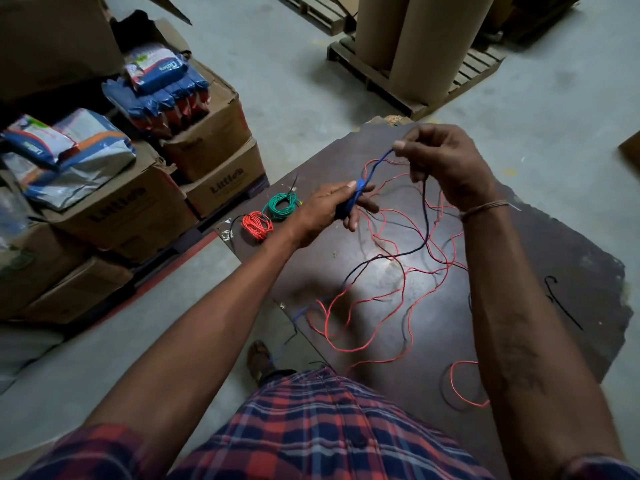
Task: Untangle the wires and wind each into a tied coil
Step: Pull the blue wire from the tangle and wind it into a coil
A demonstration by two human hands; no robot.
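The left hand [327, 211] holds a small bundle of blue wire [356, 199] in its grip, thumb pressed on top and fingers curled beneath, near the middle of the frame. From that bundle the blue wire runs up and to the right to the right hand [446, 164], whose thumb and forefinger pinch it, with the wire stretched between the two hands. Below and between the hands, loose red wire [391, 299] and dark wire [412, 251] lie tangled across the dark worktop [561, 258], reaching down to the lower right of the frame. Just left of the left hand, at the worktop's upper left edge, lie a green coil [282, 206] and a red coil [256, 225], side by side. Cardboard boxes [138, 209] stand at the left of the frame.
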